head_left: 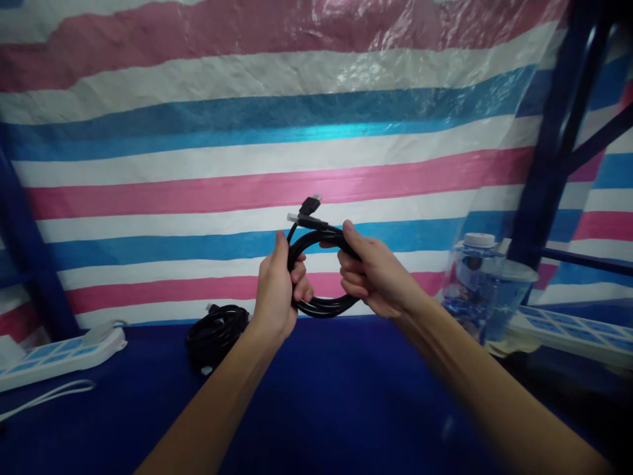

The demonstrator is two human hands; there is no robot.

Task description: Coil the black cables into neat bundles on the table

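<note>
A black cable [330,306] is wound into a round coil and held up above the blue tabletop. My left hand [281,284] is closed round the coil's left side, thumb pointing up. On the opposite side my right hand [368,267] grips the coil between thumb and curled fingers. Two plug ends with metal tips stick out at the top of the coil, one black connector [310,206] above the other. Behind my left forearm, a second bundle of black cable [217,333] lies on the tabletop.
At the right stand a clear bottle [477,277] with a white cap and a plastic cup [509,297]. White power strips lie at the left [64,359] and right [573,333]. A white cord [49,396] rests front left. Striped sheeting [247,191] hangs behind, between blue posts.
</note>
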